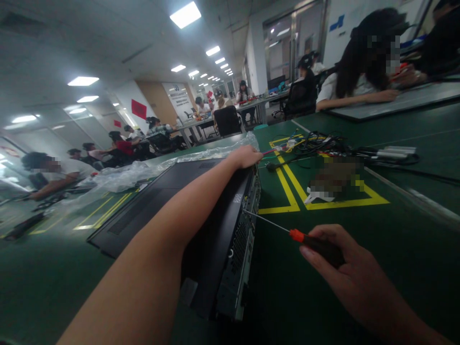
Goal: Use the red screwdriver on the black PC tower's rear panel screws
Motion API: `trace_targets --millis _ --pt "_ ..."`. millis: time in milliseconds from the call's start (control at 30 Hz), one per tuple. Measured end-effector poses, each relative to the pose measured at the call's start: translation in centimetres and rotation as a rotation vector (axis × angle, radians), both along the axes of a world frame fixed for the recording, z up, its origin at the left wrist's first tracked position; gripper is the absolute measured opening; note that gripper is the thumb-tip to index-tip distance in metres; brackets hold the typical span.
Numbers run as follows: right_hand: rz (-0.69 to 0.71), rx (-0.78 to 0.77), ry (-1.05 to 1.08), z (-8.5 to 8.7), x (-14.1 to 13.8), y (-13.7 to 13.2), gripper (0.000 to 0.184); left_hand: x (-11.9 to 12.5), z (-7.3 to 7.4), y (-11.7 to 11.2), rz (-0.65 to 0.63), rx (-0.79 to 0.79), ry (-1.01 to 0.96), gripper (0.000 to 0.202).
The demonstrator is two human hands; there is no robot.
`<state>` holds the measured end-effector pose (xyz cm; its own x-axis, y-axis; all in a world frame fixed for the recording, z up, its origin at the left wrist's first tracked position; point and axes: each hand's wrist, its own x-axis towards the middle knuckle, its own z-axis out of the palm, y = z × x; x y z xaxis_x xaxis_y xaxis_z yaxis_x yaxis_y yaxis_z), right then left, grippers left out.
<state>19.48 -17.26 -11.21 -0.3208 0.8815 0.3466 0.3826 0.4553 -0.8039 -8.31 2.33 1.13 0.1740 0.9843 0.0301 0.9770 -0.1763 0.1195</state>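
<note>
A black desktop computer case lies on its side on the green table. My left arm stretches along its top, and my left hand curls over the far upper corner of the case. My right hand is closed round the black handle of a screwdriver with a red collar. Its thin shaft points left, and the tip touches the case's perforated rear panel near the upper edge.
Crumpled clear plastic wrap lies behind the case. A tangle of cables and a blurred item sit inside yellow floor-tape markings on the table. A person leans on the table at the far right; others sit at desks behind.
</note>
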Motion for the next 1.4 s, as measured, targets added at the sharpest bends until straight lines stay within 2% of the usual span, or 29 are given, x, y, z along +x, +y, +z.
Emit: trace_targets --millis 433,667,733,800,900,1000,1067,1233,1400 --pt "-0.013 -0.052 0.009 0.7 0.1 -0.2 0.018 0.3 0.0 -0.1 0.015 -0.003 0.019 0.049" --pt "0.038 -0.113 0.01 1.9 -0.3 -0.4 0.029 0.3 0.0 -0.3 0.016 0.013 0.023 0.047" --pt "0.081 -0.148 0.027 2.0 -0.5 -0.7 0.026 0.4 -0.1 -0.3 0.018 -0.006 0.022 0.048" --pt "0.089 -0.167 0.056 2.0 -0.5 -1.0 0.015 0.5 -0.1 -0.5 0.029 0.002 0.034 0.047" --pt "0.086 -0.118 0.114 1.8 -0.4 -1.3 0.02 0.4 -0.2 -0.5 0.065 -0.001 0.044 0.046" --pt "0.134 -0.129 0.15 1.6 -0.2 -1.3 0.017 0.2 -0.3 -0.1 0.029 -0.035 0.071 0.047" --pt "0.16 -0.136 0.163 1.6 -0.1 -1.3 0.014 0.1 -0.2 0.0 0.048 -0.06 0.084 0.049" --pt "0.156 -0.131 0.157 1.6 0.0 -1.3 0.016 0.5 0.2 -0.5 0.103 -0.067 0.122 0.052" --pt "0.13 -0.152 0.142 1.3 0.1 -1.1 0.012 0.7 0.3 -0.9 0.089 -0.081 0.149 0.057"
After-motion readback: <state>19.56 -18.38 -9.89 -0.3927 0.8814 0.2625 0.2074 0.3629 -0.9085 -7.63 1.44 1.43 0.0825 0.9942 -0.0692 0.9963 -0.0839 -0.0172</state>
